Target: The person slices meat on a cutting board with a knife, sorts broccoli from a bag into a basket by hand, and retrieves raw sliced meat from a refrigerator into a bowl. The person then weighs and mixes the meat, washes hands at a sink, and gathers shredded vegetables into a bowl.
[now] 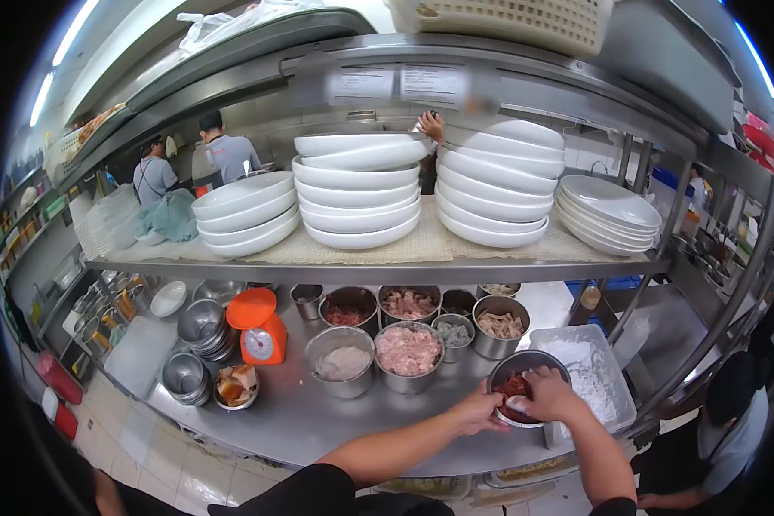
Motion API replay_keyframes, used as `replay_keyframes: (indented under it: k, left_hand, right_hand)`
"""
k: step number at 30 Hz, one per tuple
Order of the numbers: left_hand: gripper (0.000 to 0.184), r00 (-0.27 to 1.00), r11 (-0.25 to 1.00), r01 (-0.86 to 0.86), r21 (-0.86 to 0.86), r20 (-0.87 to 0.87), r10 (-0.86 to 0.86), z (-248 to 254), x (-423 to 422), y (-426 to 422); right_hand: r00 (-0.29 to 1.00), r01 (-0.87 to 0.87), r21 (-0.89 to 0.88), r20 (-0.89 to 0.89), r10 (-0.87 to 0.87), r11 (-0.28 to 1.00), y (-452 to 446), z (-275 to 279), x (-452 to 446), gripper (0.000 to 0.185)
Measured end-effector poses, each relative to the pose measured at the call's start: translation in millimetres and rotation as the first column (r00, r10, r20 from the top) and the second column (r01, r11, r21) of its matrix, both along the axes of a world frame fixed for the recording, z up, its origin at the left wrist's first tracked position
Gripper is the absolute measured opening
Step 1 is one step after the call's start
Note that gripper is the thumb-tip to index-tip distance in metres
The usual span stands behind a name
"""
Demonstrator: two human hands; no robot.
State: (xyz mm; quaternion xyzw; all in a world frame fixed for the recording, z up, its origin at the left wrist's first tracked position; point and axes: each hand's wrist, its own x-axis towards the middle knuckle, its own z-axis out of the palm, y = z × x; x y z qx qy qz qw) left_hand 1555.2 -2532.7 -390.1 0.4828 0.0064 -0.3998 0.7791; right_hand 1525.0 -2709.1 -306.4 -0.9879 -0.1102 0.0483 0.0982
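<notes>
L grip holding bowl at L edge; R grip inside w/ red meat, clench unclear

No text is legible, even on papers.

The bare left forearm reaches forward and rightward, the bare left hand gripping with bent fingers. The bare right forearm angles forward and leftward, the bare right hand lowered, fingers curled downward.
</notes>
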Motion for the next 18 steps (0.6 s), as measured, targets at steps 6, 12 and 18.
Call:
replay_keyframes:
  k: [6,12,18]
  left_hand:
    - [0.068,0.953,0.955,-0.284,-0.084,0.088,0.291,22.4,-5.2,80.4]
    - [0.056,0.791,0.816,-0.56,-0.143,0.199,0.578,71.6,-51.9,238.9]
    - [0.054,0.511,0.597,-0.794,-0.112,0.409,0.756,97.9,-121.7,436.6]
  right_hand:
    - [0.935,-0.352,-0.146,-0.002,0.355,0.925,81.9,-13.9,56.6,0.078]
    - [0.872,-0.359,0.021,0.363,0.327,0.933,265.2,20.2,64.2,0.034]
    - [0.675,-0.713,0.25,-0.006,0.738,0.655,498.0,45.6,20.8,0.079]
